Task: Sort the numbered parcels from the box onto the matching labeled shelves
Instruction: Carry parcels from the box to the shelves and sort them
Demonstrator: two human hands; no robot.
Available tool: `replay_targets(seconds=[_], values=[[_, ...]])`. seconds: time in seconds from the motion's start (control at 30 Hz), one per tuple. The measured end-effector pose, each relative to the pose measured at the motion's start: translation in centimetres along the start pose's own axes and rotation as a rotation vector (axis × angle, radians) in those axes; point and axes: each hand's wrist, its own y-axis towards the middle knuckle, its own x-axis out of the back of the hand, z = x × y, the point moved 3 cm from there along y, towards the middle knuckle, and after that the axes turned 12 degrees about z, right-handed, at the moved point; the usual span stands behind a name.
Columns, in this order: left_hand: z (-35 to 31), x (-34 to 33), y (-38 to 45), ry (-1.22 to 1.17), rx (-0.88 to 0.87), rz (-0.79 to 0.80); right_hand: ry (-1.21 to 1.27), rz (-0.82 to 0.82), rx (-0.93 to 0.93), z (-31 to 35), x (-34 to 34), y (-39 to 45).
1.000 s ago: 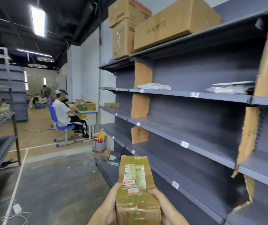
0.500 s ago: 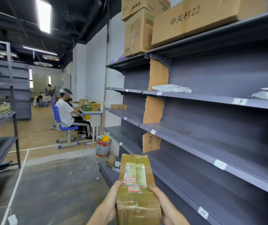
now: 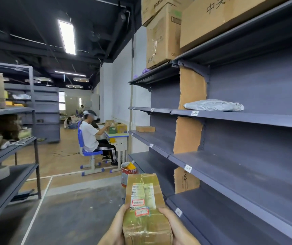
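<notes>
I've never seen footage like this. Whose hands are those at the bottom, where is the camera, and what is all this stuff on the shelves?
There is no machine here. The camera sits on a person's head, looking forward and down, so the left hand and right hand at the bottom edge are that person's own. Together they hold a taped cardboard parcel with printed labels and two red-bordered stickers; the writing is too blurred to read.

On the right runs a dark shelving unit. Small white tags on the shelf edges carry handwritten numbers: one reads 04, one below reads 09. A grey plastic mail bag lies on the 04 shelf, a flat cardboard box on a farther shelf, and large cartons sit on top.

Further back someone sits at a small desk.
</notes>
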Motion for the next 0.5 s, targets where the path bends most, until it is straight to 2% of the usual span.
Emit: replay_targets(seconds=[0.2,0.5], values=[[-1.9,3.3,5.9,-0.066,0.039,-0.019,0.048,0.007,-0.044,0.5,0.4,7.4],[-7.8,12.4,15.9,-0.062,0.023,-0.058,0.048,0.058,-0.117,1.6,-2.7,21.2]])
